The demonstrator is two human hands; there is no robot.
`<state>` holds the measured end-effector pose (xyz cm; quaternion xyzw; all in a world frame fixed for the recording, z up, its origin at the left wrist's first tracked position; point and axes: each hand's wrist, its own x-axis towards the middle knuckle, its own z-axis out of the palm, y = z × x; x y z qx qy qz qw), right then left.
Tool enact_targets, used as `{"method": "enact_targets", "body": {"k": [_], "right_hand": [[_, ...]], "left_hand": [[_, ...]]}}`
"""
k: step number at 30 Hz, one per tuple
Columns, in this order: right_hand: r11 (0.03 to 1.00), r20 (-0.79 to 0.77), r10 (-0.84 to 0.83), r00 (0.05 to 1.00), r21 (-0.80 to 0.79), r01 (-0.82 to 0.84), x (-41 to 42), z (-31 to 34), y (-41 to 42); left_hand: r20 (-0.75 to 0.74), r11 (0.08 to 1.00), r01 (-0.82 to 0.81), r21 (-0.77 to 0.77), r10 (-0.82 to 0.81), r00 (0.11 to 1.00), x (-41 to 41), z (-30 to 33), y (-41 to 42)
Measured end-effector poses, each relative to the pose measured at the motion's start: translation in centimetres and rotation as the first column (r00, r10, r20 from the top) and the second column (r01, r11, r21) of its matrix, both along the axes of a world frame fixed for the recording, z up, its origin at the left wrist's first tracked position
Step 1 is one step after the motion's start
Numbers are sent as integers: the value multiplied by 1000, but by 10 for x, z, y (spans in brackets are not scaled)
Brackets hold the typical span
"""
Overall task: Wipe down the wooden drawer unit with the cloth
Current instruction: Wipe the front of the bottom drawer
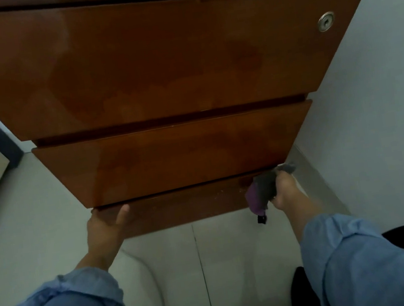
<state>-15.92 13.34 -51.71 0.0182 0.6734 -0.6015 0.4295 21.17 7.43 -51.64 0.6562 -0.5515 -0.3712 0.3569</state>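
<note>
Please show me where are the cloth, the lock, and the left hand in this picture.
cloth (261,191), head view, on its grey and purple bunched middle.
lock (326,21), head view, on its round metal face.
left hand (103,227), head view, on its back.

Wall (383,101) close beside drawer unit (157,63) right edge

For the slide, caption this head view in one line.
Right hand wipes the bottom drawer front with a grey-purple cloth while the left hand steadies its corner.

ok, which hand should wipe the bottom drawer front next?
Right. The right hand already grips the cloth against the bottom drawer front; the left hand only braces that drawer's left edge.
</note>
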Motion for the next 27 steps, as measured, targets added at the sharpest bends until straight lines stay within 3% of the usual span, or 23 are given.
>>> {"method": "enact_targets", "body": {"k": [4,7,11,17,27], "right_hand": [[997,-74,61,995,-39,-64,-5,-9,-1],[990,-121,129,984,-45,-135,-13,-13,-1],[979,-185,196,963,-23,-204,-28,-16,5],[951,-143,307,941,-3,-310,-42,-25,4],[966,-228,258,939,83,-246,-39,-30,10]], "left_hand": [[-54,995,-93,28,94,994,-2,-8,-12],[-43,993,-108,-50,106,993,0,-15,-21],[3,989,-130,-66,131,991,4,-22,-28],[151,973,-231,11,227,962,7,-31,-30],[132,969,-244,40,237,963,9,-23,-28]]}}
